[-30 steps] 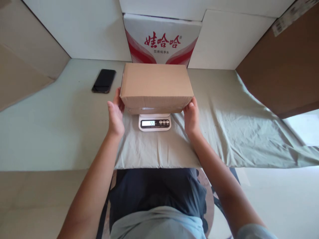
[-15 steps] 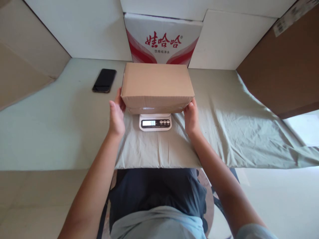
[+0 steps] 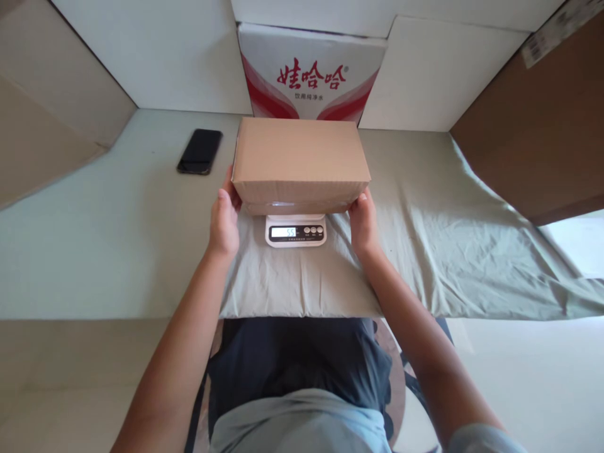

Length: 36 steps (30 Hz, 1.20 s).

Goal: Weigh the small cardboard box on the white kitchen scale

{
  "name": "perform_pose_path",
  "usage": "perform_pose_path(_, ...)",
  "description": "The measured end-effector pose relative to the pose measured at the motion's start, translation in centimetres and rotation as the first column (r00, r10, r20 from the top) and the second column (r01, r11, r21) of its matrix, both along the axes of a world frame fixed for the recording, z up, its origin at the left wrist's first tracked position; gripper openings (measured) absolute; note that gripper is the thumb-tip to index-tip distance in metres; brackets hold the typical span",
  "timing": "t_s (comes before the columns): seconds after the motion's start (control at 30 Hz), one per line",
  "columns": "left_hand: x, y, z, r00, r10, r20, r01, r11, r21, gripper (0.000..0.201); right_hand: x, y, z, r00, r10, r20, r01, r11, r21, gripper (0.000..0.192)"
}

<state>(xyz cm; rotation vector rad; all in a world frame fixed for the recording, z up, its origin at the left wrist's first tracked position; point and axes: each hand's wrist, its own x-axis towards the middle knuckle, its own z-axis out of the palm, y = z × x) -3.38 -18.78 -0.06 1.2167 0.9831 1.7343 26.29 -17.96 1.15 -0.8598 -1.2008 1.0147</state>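
both hands, left [image 3: 223, 220] and right [image 3: 362, 221], clasp the plain rectangular cardboard box [image 3: 299, 162] (matte) atop a white scale [image 3: 296, 230]

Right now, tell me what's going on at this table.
A person has a plain cardboard box sitting on a small digital kitchen scale, whose display is lit. The left hand and right hand touch the box's two near corners. The scale stands on a grey-green cloth; a black phone lies to the left.
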Motion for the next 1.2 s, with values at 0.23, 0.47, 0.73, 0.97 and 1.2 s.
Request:
perform_pose_path(0.23, 0.4, -0.4, 0.7, 0.999, -0.019, -0.029, 0.018, 0.999, -0.043, 0.085, 0.1, 0.2, -0.6, 1.0, -0.004, 0.017, 0.004, 1.0, -0.024, 0.051)
perform_pose_path(0.47, 0.6, -0.2, 0.3, 1.0, 0.017, -0.005, -0.017, 0.999, -0.034, 0.08, 0.0, 0.2, -0.7, 0.999, 0.001, 0.034, 0.0, 1.0, -0.008, 0.052)
perform_pose_path(0.73, 1.2, -0.2, 0.3, 1.0, 0.003, -0.013, -0.003, 0.999, 0.038, 0.08, -0.1, -0.2, -0.7, 0.997, -0.003, 0.082, 0.004, 1.0, -0.008, 0.06)
perform_pose_path(0.97, 1.6, -0.3, 0.4, 1.0, 0.003, 0.008, -0.003, 0.999, 0.04, 0.073, -0.1, 0.2, -1.1, 0.998, -0.018, 0.061, 0.019, 1.0, -0.022, 0.061)
perform_pose_path(1.2, 1.7, -0.3, 0.4, 1.0, 0.017, 0.02, -0.018, 0.999, 0.031, 0.068, -0.2, 0.1, -0.9, 0.997, -0.012, 0.079, 0.013, 1.0, -0.005, 0.065)
